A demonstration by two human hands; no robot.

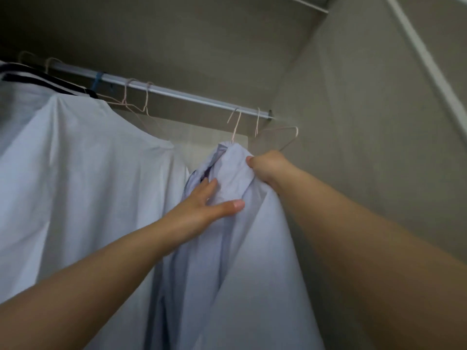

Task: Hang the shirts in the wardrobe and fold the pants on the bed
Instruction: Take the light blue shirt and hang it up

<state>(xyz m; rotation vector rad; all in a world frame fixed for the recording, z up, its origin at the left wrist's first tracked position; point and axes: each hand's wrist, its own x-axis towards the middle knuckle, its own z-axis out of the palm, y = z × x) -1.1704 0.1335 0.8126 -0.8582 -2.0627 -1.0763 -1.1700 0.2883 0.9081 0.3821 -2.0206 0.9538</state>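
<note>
Hanging on a pink wire hanger at the R end of the wardrobe rail, the pale blue shirt drapes down. R grip clenches the shirt's shoulder fabric. L grip is released, fingers flat against the collar area. White shirt hangs just beside, to the L, on same rail

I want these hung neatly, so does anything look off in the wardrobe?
Yes: the pale blue shirt is bunched up below its hanger hook instead of lying spread out. The right hand grips the crumpled fabric there; the left hand rests flat on it.
</note>
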